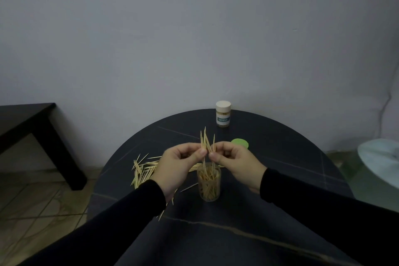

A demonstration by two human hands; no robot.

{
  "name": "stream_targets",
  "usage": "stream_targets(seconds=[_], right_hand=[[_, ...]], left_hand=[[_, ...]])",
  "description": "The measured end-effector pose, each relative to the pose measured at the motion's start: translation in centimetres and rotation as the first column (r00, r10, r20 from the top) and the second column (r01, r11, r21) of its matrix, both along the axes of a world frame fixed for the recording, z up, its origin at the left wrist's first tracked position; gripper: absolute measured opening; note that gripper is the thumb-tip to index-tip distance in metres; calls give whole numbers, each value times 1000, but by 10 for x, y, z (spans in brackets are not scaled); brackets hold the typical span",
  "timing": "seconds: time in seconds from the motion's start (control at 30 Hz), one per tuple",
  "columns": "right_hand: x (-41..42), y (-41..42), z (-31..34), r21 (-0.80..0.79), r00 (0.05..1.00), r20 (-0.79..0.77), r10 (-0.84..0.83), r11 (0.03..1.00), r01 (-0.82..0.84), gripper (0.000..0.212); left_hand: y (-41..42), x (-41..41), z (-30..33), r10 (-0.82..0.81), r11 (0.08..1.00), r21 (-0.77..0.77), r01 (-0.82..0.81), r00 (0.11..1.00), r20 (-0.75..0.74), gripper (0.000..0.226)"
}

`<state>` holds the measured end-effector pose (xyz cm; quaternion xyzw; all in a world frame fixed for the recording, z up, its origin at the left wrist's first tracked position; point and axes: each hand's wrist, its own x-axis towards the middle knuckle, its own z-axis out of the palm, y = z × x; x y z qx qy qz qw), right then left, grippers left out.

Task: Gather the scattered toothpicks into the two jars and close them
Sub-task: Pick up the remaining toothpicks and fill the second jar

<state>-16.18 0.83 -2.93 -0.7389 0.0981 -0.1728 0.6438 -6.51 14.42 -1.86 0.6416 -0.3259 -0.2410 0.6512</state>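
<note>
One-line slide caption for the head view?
Both hands pinch a toothpick bundle above the open jar.

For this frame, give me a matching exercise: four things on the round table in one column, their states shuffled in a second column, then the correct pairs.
Things:
1. far jar
2. near jar
3. green lid
4. bundle of toothpicks

States:
A. lying on the table, off any jar
B. pinched upright by the left hand and right hand
C. closed with a pale cap
D. open, partly filled with toothpicks

Pairs: 1-C, 2-D, 3-A, 4-B
</note>
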Motion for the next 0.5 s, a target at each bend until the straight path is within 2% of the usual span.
stream_targets(seconds=[0.07,0.23,0.37,0.5], right_hand=[[-2,0,-1,-28,1000,6,10,1000,-10,12],[-6,-9,-6,-283,996,-79,-27,959,4,6],[-6,-10,-2,-327,994,-89,-56,945,24,8],[-8,-11,5,-445,993,-111,-45,896,-9,12]], left_hand=[[3,3,-6,6,1000,9,-6,1000,12,11],[11,3,-12,-20,996,85,5,984,175,10],[13,9,-15,30,994,92,-52,974,225,10],[14,10,-15,-19,993,116,-16,956,293,11]])
